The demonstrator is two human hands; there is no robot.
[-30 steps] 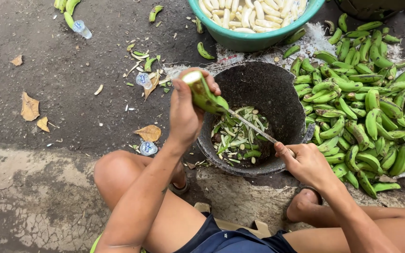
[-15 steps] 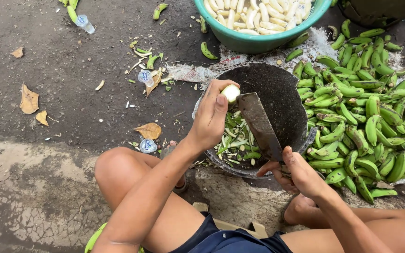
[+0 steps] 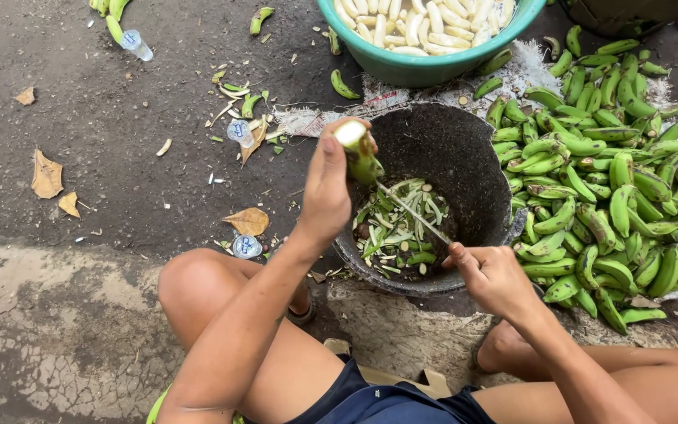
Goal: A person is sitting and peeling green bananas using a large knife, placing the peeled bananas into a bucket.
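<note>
Dark asphalt ground (image 3: 103,118), daylight

You get soft, even daylight, no glare. Faint shadow under the round black rubber basin (image 3: 464,157). Focus sharp throughout; slight wide-angle stretch at the edges.

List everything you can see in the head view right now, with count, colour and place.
green banana: one, green with a cut pale end, in the left hand over the black tub
knife: one, grey blade, tip against the banana
black tub: one, dark, centre, peels inside
banana pile: many, green, right of the tub
teal basin: one, top, full of pale peeled bananas
plastic cups: a few, clear, on the ground left
dry leaves: several, brown, left
left hand: grips the banana
right hand: grips the knife handle
</note>
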